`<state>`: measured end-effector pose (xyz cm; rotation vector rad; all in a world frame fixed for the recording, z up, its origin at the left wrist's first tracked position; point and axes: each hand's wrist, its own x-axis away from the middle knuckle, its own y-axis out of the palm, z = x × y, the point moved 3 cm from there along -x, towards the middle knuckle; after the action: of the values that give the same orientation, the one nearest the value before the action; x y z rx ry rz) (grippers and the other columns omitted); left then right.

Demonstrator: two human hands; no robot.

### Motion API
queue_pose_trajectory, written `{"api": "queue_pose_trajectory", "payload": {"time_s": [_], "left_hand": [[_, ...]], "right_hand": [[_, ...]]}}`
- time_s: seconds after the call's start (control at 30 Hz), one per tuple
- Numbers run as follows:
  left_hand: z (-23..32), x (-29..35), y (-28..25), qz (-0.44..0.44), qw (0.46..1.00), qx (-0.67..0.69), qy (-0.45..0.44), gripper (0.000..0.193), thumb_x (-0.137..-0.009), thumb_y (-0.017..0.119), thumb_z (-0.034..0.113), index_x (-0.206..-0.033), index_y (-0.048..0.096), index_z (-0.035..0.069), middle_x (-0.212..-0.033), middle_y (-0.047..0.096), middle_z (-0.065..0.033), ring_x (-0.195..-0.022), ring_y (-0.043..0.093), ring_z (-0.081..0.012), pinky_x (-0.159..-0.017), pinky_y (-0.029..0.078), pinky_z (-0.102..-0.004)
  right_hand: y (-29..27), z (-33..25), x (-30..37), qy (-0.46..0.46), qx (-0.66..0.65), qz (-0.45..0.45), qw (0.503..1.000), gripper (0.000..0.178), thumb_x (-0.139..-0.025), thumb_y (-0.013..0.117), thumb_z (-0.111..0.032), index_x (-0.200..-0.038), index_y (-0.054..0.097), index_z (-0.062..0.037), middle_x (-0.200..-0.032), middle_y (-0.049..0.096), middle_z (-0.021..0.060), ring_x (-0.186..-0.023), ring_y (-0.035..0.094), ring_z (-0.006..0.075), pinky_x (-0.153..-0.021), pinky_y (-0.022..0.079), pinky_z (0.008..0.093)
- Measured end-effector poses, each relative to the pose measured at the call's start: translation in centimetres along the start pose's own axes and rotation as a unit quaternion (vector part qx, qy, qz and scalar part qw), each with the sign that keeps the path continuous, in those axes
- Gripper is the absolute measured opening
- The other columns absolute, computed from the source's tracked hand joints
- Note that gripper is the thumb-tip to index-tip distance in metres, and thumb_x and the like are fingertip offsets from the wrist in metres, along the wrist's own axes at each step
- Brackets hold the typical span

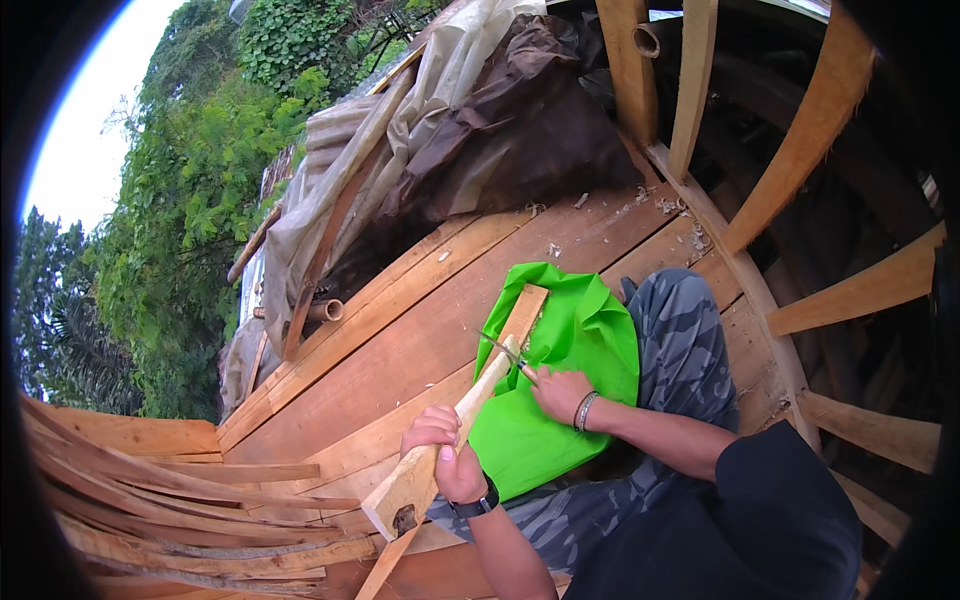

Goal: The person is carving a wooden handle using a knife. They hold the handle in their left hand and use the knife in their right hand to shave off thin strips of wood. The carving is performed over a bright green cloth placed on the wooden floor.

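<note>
My left hand, with a black watch on the wrist, is wrapped round a pale carved piece of wood. The wood slants from the lower left, where its broad end shows a dark hollow, up to its narrower shaft. My right hand, wearing a bracelet, is closed on the handle of a knife. Its thin blade lies across the shaft, close to a squared wooden part at the far end; whether that is one piece with the shaft I cannot tell. A bright green cloth spreads over my lap beneath.
I sit on a plank floor scattered with wood shavings. Curved wooden ribs rise on the right. Long thin wood strips lie at the lower left. Brown and grey tarpaulins hang at the back; a bamboo tube end sticks out at left.
</note>
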<state>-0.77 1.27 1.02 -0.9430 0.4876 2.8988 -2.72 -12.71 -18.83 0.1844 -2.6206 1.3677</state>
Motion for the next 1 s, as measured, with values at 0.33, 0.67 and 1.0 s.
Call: {"api": "queue_pose_trajectory", "payload": {"time_s": [0.33, 0.67, 1.0], "left_hand": [[-0.1, 0.8, -0.5, 0.014, 1.0, -0.016, 0.003, 0.017, -0.075, 0.055, 0.014, -0.079, 0.043, 0.003, -0.069, 0.041, -0.0066, -0.064, 0.039, -0.0177, -0.063, 0.034, -0.033], [-0.2, 0.8, -0.6, 0.015, 1.0, 0.0, -0.001, 0.018, -0.074, 0.055, 0.014, -0.081, 0.043, 0.003, -0.068, 0.041, -0.0065, -0.064, 0.039, -0.0175, -0.063, 0.034, -0.033], [-0.4, -0.4, -0.5, 0.022, 1.0, 0.008, -0.001, 0.015, -0.075, 0.052, 0.015, -0.08, 0.043, 0.003, -0.067, 0.04, -0.0055, -0.062, 0.038, -0.0165, -0.062, 0.034, -0.0319]], "right_hand": [[-4.0, -3.9, 2.0, -0.058, -0.006, -0.044, 0.997, 0.028, -0.094, 0.045, -0.031, -0.108, 0.045, -0.0069, -0.066, 0.064, 0.0142, -0.057, 0.063, 0.0354, -0.052, 0.05, 0.0492], [-3.0, -2.3, 1.5, -0.042, -0.003, -0.058, 0.997, 0.03, -0.092, 0.048, -0.031, -0.11, 0.047, -0.0069, -0.069, 0.064, 0.015, -0.06, 0.064, 0.035, -0.055, 0.05, 0.0495], [-1.1, 1.1, -0.2, 0.02, -0.011, -0.092, 0.995, 0.031, -0.094, 0.045, -0.031, -0.102, 0.046, -0.0011, -0.081, 0.065, 0.022, -0.071, 0.065, 0.0369, -0.062, 0.051, 0.0494]]}}
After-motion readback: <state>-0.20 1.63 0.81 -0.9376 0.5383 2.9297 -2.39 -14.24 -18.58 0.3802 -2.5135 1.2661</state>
